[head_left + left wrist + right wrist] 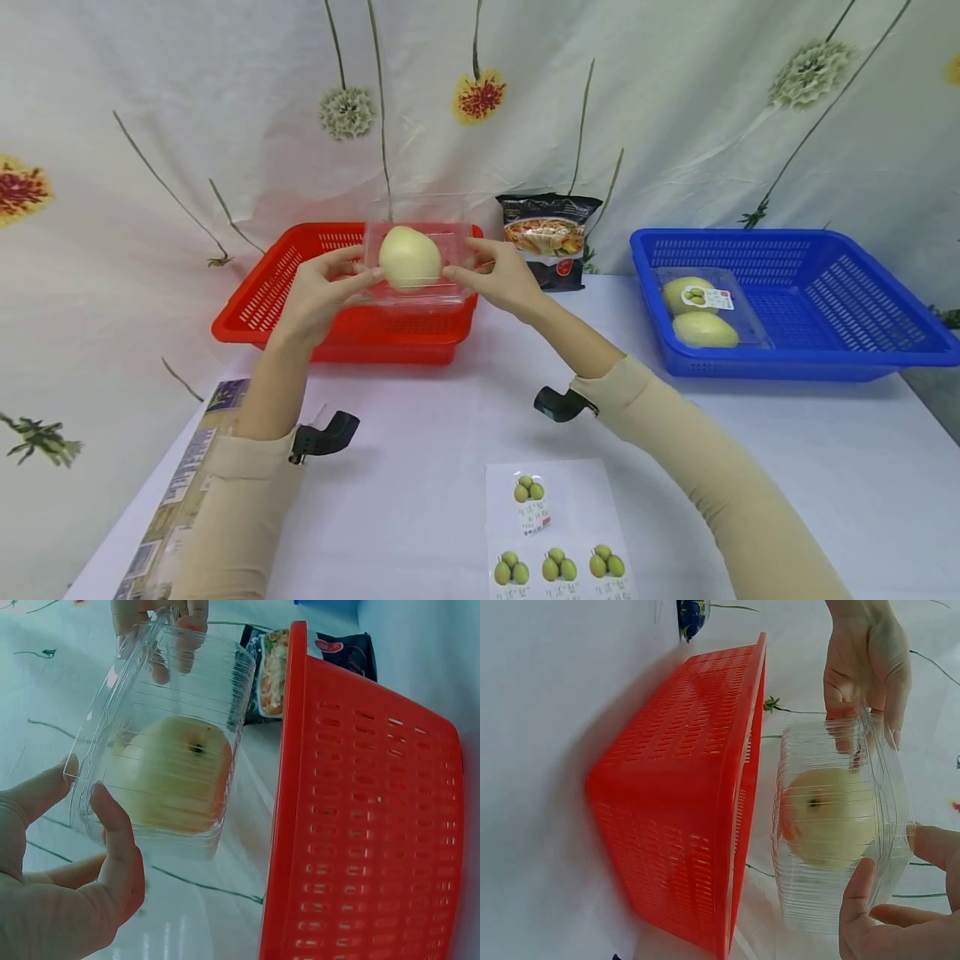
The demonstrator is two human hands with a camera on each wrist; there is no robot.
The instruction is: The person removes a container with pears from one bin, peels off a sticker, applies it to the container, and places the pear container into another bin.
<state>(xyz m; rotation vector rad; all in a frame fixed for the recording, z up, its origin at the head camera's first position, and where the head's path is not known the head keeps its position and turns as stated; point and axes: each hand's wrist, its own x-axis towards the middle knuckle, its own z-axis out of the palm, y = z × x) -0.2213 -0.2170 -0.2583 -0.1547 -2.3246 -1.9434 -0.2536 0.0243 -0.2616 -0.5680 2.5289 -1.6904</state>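
Box [195, 682] found raised in both hands above the red basket [375, 337], apart from its rim. One pale fruit [409, 258] shows plainly through the clear plastic; whether a second sits behind it cannot be confirmed.

Hands: the left hand [318, 287] grips one end of the box, thumb and fingers bent in and parted only by the thickness of the plastic edge. The right hand [504, 275] pinches the opposite end in like manner. Neither holds anything else. Whether the lid is fully latched cannot be told.

Completed: one labelled box [750, 321] lies against the left side of the blue basket [787, 362], with two fruits visible and a printed label [707, 297] across its top. This is judged to be a finished unit.

Outstanding: no label is visible on the raised box in any view. By comparison with the finished unit, it is judged to be filled at least in part, with labelling and placement in the blue basket not yet done. The sheet [577, 500] lies on the table in front of the person, with one label in its upper row and three in the row below; its lower part runs out of view, so the full count is not established. Progress is judged to be past the first unit and partway through the second.
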